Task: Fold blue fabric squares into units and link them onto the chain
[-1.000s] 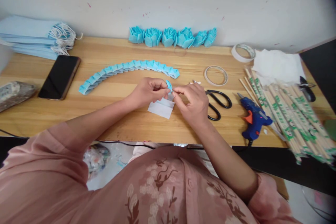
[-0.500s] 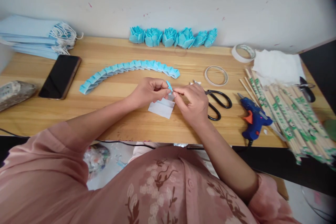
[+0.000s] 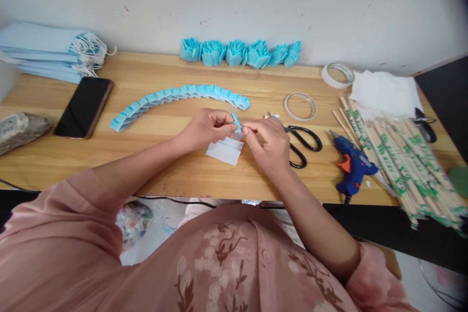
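Between the fingertips of my left hand (image 3: pixel 215 126) is a small folded blue piece (image 3: pixel 235 119), pinched upright. My right hand (image 3: pixel 270 144) is closed in a pinch close beside it; what its fingertips hold is too small to make out. Below both hands a white sheet (image 3: pixel 224 151) lies flat on the table. Black-handled scissors (image 3: pixel 306 136) lie by my right hand, their blades partly hidden under it. Behind my hands a curved row of folded blue pieces (image 3: pixel 179 93) rests on the wood.
Blue flowers (image 3: pixel 237 52) line the wall. To the right are tape rolls (image 3: pixel 300 106), a blue glue gun (image 3: pixel 353 161), wrapped chopsticks (image 3: pixel 405 165) and white sheets (image 3: pixel 386 90). On the left lie a phone (image 3: pixel 84 107), stacked face masks (image 3: pixel 44 48) and a wrapped bundle (image 3: pixel 22 131).
My right fingertips have drawn slightly to the right, away from the blue piece. My left hand holds nearly still, and the objects on the table stay where they were.
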